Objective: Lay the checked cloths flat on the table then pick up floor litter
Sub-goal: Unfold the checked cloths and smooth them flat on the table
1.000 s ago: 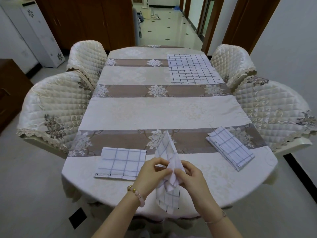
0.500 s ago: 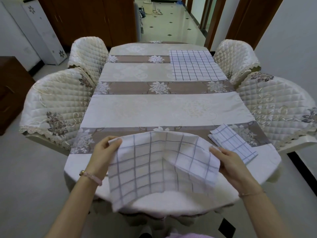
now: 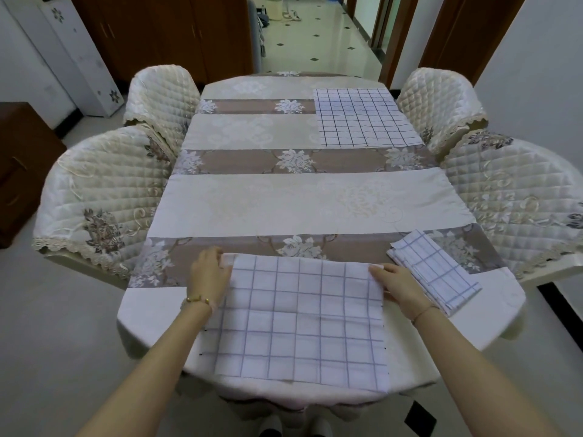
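- I am counting three checked cloths on the table (image 3: pixel 303 200), which is wearing a cloth of cream and brown flowered bands.
- The near cloth (image 3: pixel 299 320) is lying spread flat at the table's near edge, right in front of me, its far corners under the two hands.
- The left hand (image 3: pixel 209 272) is resting on the far left corner of that near cloth, fingers curled down over the edge; I am reading it as pinching the corner, though the thumb is hiding underneath.
- The right hand (image 3: pixel 399 287) is sitting on the far right corner, fingers bent and pressing the fabric against the table, gripping its edge.
- I am seeing one bracelet on each wrist: a beaded one with gold pieces on the left, a thin band on the right.
- The folded cloth (image 3: pixel 433 271) is lying just beside the right hand, still in a compact rectangle, angled across the near right part of the table.
- The far cloth (image 3: pixel 362 119) is lying open and flat at the far right corner, well apart from the other two.
- Four quilted chairs are standing around the table, two on each side: left near (image 3: pixel 97 197), left far (image 3: pixel 161 96), right near (image 3: pixel 517 197), right far (image 3: pixel 438 99).
- One dark square tile (image 3: pixel 419 416) is showing on the pale floor below the table's near right edge.
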Tool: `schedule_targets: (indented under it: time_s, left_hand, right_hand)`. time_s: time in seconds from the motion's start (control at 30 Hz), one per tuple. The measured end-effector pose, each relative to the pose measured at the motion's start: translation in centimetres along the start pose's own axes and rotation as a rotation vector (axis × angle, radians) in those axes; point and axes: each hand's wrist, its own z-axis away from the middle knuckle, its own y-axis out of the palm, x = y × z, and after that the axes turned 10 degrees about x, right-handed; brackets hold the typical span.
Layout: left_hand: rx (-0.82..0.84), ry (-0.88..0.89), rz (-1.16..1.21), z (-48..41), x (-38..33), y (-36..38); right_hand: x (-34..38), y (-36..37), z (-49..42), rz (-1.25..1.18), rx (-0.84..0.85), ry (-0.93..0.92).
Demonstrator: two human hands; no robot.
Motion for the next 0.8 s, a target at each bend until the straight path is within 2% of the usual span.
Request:
schedule_targets:
  time_s: [0.07, 0.17, 0.3, 0.37, 0.57, 0.67, 0.8]
  left_hand:
    - [0.006, 0.177, -0.197, 2.1, -0.3, 1.6]
    - [0.198, 0.452, -0.237, 6.8, -1.3, 5.0]
    - [0.438, 0.726, -0.355, 11.4, -0.9, 10.0]
    - [0.494, 0.747, -0.439, 12.9, -0.9, 11.0]
    - [0.442, 0.798, -0.639, 13.8, -0.4, 12.0]
    - [0.445, 0.796, -0.604, 13.8, -0.8, 11.6]
    - [0.318, 0.814, -0.447, 13.8, -1.1, 11.5]
  right_hand:
    - [-0.7, 0.0, 0.0, 0.002, -0.023, 0.01]
    - [-2.4, -0.4, 1.2, 0.027, -0.05, 0.031]
    - [-5.8, -1.0, 4.7, 0.022, -0.029, 0.106]
    - [-7.1, -0.6, 7.0, -0.016, -0.017, 0.148]
    - [-9.7, 1.8, 12.8, -0.036, 0.132, 0.293]
    - [-10.5, 2.6, 13.8, -0.067, 0.157, 0.299]
    - [-10.7, 2.8, 14.0, -0.206, 0.078, 0.215]
